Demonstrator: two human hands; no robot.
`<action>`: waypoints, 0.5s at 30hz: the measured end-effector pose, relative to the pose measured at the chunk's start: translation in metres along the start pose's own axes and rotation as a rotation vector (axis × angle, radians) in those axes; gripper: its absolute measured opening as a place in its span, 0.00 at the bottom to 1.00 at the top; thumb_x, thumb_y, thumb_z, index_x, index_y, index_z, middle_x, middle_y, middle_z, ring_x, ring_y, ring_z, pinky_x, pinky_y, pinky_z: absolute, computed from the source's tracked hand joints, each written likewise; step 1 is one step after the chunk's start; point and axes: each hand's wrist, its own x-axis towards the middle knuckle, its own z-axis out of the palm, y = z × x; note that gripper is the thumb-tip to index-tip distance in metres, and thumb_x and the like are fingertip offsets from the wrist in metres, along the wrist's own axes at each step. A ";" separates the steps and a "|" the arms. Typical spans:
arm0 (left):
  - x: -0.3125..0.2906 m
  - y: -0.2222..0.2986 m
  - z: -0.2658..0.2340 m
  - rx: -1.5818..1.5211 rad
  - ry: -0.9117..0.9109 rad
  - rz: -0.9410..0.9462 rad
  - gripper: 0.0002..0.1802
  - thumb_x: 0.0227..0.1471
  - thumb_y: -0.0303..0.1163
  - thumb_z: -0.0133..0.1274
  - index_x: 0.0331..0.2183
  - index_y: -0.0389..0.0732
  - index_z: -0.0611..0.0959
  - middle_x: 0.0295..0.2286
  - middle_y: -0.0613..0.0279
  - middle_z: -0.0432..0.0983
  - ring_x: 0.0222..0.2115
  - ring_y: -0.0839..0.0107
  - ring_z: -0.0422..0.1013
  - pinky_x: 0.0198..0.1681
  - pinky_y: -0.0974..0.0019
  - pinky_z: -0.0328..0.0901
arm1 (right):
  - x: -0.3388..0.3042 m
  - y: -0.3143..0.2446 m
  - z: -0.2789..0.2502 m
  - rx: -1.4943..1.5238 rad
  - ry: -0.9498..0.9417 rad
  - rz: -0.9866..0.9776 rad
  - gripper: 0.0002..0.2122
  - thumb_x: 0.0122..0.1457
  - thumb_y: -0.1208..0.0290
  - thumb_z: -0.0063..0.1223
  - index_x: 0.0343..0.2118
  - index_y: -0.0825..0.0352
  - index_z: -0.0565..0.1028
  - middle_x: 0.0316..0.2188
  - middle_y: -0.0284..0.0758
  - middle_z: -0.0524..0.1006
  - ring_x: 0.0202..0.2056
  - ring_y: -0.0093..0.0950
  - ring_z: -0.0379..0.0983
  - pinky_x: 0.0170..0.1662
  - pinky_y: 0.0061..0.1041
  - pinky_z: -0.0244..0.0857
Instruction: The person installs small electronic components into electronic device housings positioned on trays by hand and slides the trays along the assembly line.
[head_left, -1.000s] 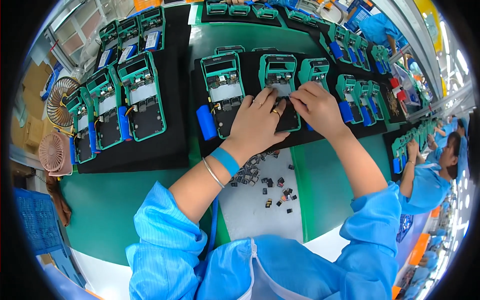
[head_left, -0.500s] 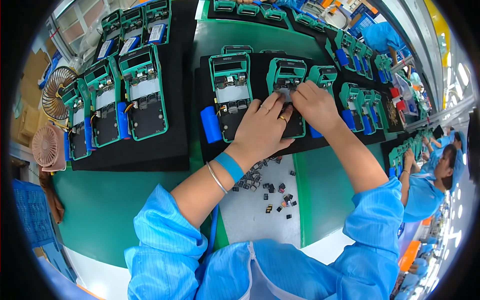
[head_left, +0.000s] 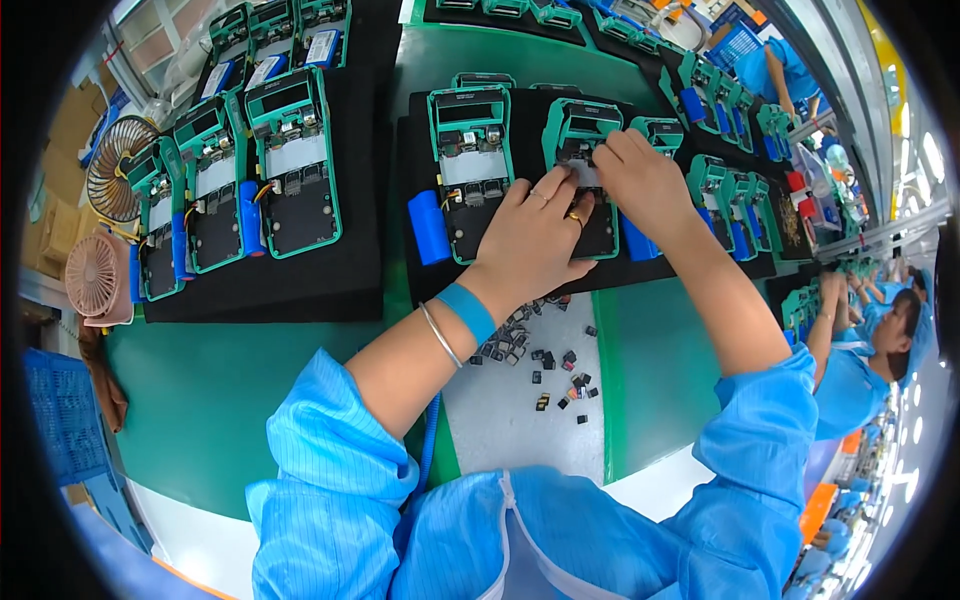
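An opened handheld device in a green housing (head_left: 588, 115) lies on a black mat, its circuit board partly hidden under my hands. My left hand (head_left: 530, 232) reaches over its lower half, fingers stretched onto the board and thumb apart. From the right, my right hand (head_left: 648, 185) bends its closed fingers down to the middle of the board; anything at the fingertips is hidden. Just left lies another open green device (head_left: 473, 165) with a blue battery pack (head_left: 429, 228) beside it. Small dark memory cards (head_left: 512, 338) are scattered on a grey strip nearer me.
More open green devices (head_left: 292, 165) stand on a black mat (head_left: 340, 285) at left, others at far right (head_left: 735, 205). Two fans (head_left: 95, 272) and a blue crate (head_left: 62, 415) are by the left edge. A co-worker in blue (head_left: 865, 360) sits at right.
My right hand has lifted slightly and its fingers have curled over the board's middle. The whole view has shifted a little; my left hand stays on the same device.
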 end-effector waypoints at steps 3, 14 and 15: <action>0.001 0.002 0.001 -0.002 0.006 -0.010 0.36 0.42 0.50 0.66 0.51 0.42 0.80 0.55 0.55 0.67 0.61 0.61 0.57 0.57 0.55 0.59 | 0.002 0.000 0.005 -0.072 0.001 0.029 0.08 0.44 0.74 0.57 0.29 0.62 0.71 0.30 0.30 0.68 0.37 0.29 0.71 0.28 0.24 0.73; 0.000 -0.001 0.004 0.031 -0.022 -0.001 0.37 0.44 0.52 0.64 0.52 0.42 0.80 0.56 0.55 0.67 0.62 0.59 0.57 0.58 0.52 0.58 | -0.080 -0.112 -0.047 0.765 -0.044 0.347 0.05 0.53 0.76 0.61 0.32 0.66 0.77 0.28 0.37 0.75 0.34 0.40 0.74 0.36 0.36 0.70; 0.000 -0.001 0.004 0.033 -0.025 0.003 0.37 0.44 0.52 0.64 0.52 0.42 0.80 0.56 0.55 0.67 0.62 0.59 0.57 0.58 0.52 0.58 | -0.088 -0.125 -0.050 0.822 -0.078 0.399 0.05 0.54 0.76 0.61 0.33 0.66 0.77 0.29 0.37 0.75 0.34 0.40 0.74 0.37 0.35 0.70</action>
